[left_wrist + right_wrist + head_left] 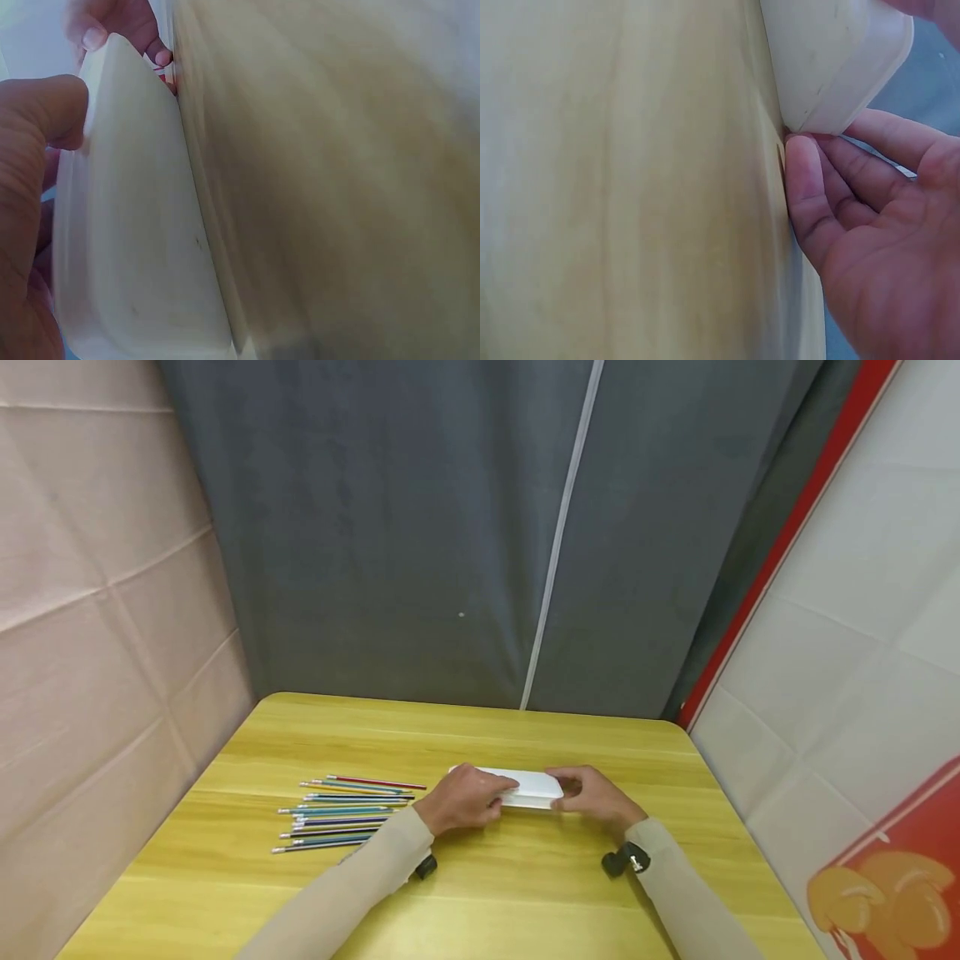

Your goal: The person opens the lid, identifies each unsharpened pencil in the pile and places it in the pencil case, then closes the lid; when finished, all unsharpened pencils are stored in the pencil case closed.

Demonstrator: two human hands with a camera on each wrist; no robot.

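A long white box (534, 786) lies on the yellow table (525, 902), a little right of centre. My left hand (491, 796) grips its left end; in the left wrist view the thumb (41, 142) presses the side of the white box (135, 247). My right hand (567, 791) holds the right end. The right wrist view shows that hand's thumb (804, 176) against the corner of the white box (832, 52). Its fingertips (112, 26) curl over the far end in the left wrist view. The box looks slightly tilted on its edge.
Several coloured pencils (341, 814) lie side by side on the table left of my left hand. A grey curtain (450, 527) hangs behind the table, with padded walls on the left and right.
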